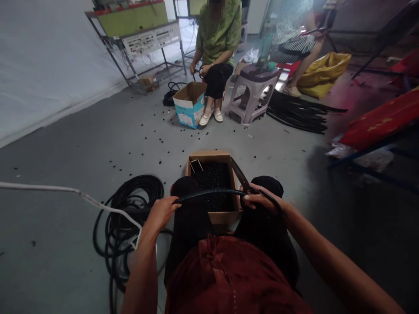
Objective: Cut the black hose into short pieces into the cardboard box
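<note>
The left hand [164,213] has its grip closed on one end of the visible span of a black tube [212,191], pinching it between thumb and fingers, while the right hand [260,199] wraps the handles of a pair of scissors [241,173]; the tube also reaches this hand's thumb, but whether it is pinched there or only lies against it I cannot tell. Held from both sides, the tube bows slightly upward over the near part of a cardboard box [209,153], probably to keep the span steady and clear of the lap. The scissors' blades point far and a little left, beside the box's right wall. The box sits between the knees [185,185], likely so that small things can drop straight in; it holds many small black pieces [216,176] and a small pale-edged piece too unclear to name. On the floor to the left lies a loose coil of black tubing [152,185], apparently kept within easy reach of the left hand. A white cable [111,209] crosses above it. Small dark bits dot the floor farther off, toward a co-worker [218,43] seated behind a blue-and-white carton [186,118].
</note>
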Available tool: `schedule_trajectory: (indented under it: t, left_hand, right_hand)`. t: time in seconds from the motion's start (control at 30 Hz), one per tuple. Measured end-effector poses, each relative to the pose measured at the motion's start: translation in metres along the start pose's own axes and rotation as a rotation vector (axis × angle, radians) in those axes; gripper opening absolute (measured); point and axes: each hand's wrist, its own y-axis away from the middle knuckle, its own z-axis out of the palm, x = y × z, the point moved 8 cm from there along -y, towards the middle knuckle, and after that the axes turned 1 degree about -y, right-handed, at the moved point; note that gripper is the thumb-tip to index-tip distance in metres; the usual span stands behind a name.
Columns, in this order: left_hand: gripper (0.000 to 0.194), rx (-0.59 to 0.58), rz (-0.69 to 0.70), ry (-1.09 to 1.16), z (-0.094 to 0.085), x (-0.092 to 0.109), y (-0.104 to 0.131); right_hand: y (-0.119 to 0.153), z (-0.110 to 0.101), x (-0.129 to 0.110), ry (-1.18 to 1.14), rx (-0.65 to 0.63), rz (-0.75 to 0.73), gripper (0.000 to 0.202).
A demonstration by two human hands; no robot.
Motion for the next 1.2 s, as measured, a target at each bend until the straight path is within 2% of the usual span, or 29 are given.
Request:
schedule_trajectory:
  t: [0.03,0.1,0.17,0.23,0.3,0.37,0.53,0.63,0.73,0.8,0.9,1.0,1.1,1.2]
  left_hand:
    - [0.031,-0.033,-0.004,-0.003,0.006,0.009,0.0]
    - [0.03,-0.096,0.068,0.067,0.019,0.042,0.0]
    - [0.031,-0.189,0.232,0.22,0.035,0.086,0.0]
    - [0.033,-0.235,0.368,0.327,0.045,0.119,-0.001]
    - [0.033,-0.256,0.432,0.358,0.05,0.134,-0.006]
    - [0.033,-0.231,0.421,0.327,0.05,0.13,-0.013]
    - [0.032,-0.143,0.331,0.244,0.043,0.1,-0.026]
    - [0.028,-0.248,0.351,0.339,0.056,0.106,-0.026]
    - [0.035,-0.42,0.383,0.602,0.078,0.122,-0.026]
    - [0.039,-0.451,0.367,0.722,0.09,0.125,-0.032]
    - [0.038,-0.343,0.276,0.797,0.099,0.112,-0.049]
    - [0.032,-0.162,0.084,0.864,0.103,0.086,-0.067]
    - [0.031,-0.029,-0.112,1.041,0.107,0.064,-0.082]
    - [0.029,0.023,-0.163,1.166,0.108,0.062,-0.093]
  right_hand:
    - [-0.003,0.002,-0.002,0.011,0.0,-0.001,0.039]
    - [-0.008,0.012,-0.006,0.077,-0.046,-0.01,0.034]
    - [-0.013,0.029,-0.008,0.15,-0.155,-0.014,0.033]
    - [-0.017,0.043,-0.005,0.19,-0.261,-0.004,0.035]
    - [-0.02,0.048,-0.001,0.216,-0.299,0.006,0.036]
    - [-0.021,0.042,0.003,0.225,-0.259,0.016,0.036]
    - [-0.019,0.02,-0.002,0.176,-0.106,-0.014,0.032]
    - [-0.021,0.023,-0.004,0.184,-0.099,-0.006,0.032]
    - [-0.03,0.034,0.003,0.184,-0.149,0.008,0.036]
    - [-0.037,0.036,0.012,0.193,-0.125,0.003,0.038]
    - [-0.045,0.021,0.032,0.195,0.08,0.009,0.042]
    - [-0.042,0.007,0.061,0.152,0.256,0.062,0.046]
    - [-0.033,0.006,0.091,0.1,0.323,0.124,0.047]
    - [-0.028,0.017,0.114,0.113,0.28,0.208,0.044]
